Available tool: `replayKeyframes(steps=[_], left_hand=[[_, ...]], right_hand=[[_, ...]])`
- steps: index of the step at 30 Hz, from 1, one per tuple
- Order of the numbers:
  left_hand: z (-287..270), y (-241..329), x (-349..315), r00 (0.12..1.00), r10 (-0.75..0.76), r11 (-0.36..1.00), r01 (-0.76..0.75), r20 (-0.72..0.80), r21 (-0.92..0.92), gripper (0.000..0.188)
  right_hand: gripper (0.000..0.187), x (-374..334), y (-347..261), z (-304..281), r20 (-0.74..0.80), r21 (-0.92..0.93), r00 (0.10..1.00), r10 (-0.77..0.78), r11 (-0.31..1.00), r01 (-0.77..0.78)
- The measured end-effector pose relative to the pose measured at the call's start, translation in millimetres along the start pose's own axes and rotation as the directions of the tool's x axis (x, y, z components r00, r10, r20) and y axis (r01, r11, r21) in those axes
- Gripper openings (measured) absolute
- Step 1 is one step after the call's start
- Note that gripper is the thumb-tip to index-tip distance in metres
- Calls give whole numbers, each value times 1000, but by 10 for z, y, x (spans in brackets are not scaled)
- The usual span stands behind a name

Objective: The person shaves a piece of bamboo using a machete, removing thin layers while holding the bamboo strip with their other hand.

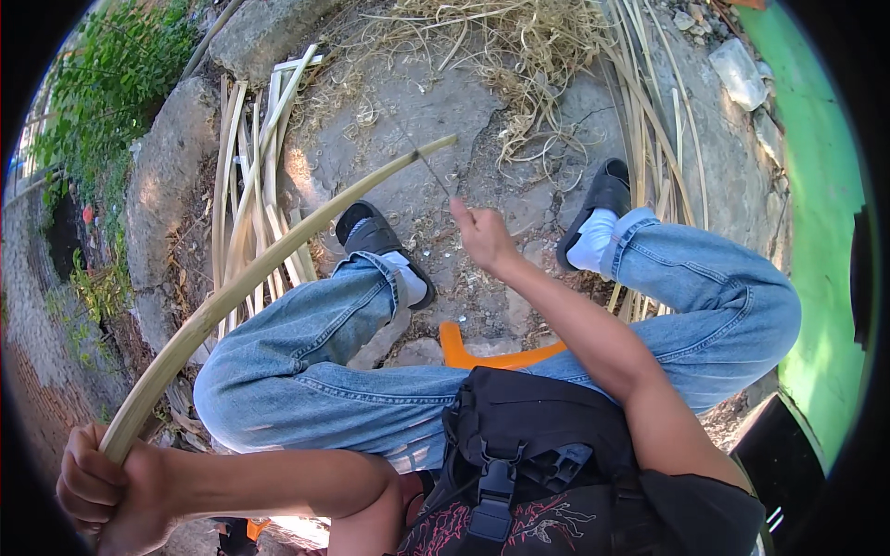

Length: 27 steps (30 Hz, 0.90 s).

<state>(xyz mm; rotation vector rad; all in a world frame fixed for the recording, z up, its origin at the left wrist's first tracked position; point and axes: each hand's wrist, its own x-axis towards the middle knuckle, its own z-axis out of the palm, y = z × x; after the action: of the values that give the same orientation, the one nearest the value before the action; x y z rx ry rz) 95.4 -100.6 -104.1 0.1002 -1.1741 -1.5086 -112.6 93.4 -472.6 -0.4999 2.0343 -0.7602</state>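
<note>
at the near left, the left hand is clenched around the thick end of a long, pale, bowed strip, which slants past the left knee toward the far middle, thinning as it goes. behind it lies a loose pile of cut strips, then comes the left sandal. close to the strip's far tip a thin dark blade crosses it, and right of that the right hand has its fingers curled tightly, seemingly around the tool's handle. curled shavings cover the far ground, with the right sandal and a second row of strips farther right. the likeliest trouble, i judge, is a slip: the strip is held only at one end, so its thin tip could flex or roll under pressure and throw the blade off toward a shin or foot. a blade biting too deep could also split the tip. the handle is hidden inside the right fist, the butt of the strip inside the left; the blade's far end fades against the grey ground, and i cannot tell whether edge and strip actually touch, or whether the tip rests on anything.
</note>
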Motion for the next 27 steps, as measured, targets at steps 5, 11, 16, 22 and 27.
replayKeyframes(steps=[5,11,16,22,27], left_hand=[[-129,36,4,1000,21,995,-20,-6,102,56],[-114,57,10,951,259,886,-164,-169,434,50],[-74,-100,26,952,235,895,-135,-194,425,48],[46,-67,43,906,327,801,-114,-270,587,45],[-39,-48,-18,965,227,922,-168,-135,348,45]], right_hand=[[76,163,703,39,-84,7,966,244,970,-244],[80,-28,23,71,46,62,995,-83,995,80],[82,114,666,20,-65,-16,968,243,969,-245],[67,-366,-472,-30,92,37,958,-270,963,268],[55,-746,-931,-111,111,141,923,-370,925,354]])
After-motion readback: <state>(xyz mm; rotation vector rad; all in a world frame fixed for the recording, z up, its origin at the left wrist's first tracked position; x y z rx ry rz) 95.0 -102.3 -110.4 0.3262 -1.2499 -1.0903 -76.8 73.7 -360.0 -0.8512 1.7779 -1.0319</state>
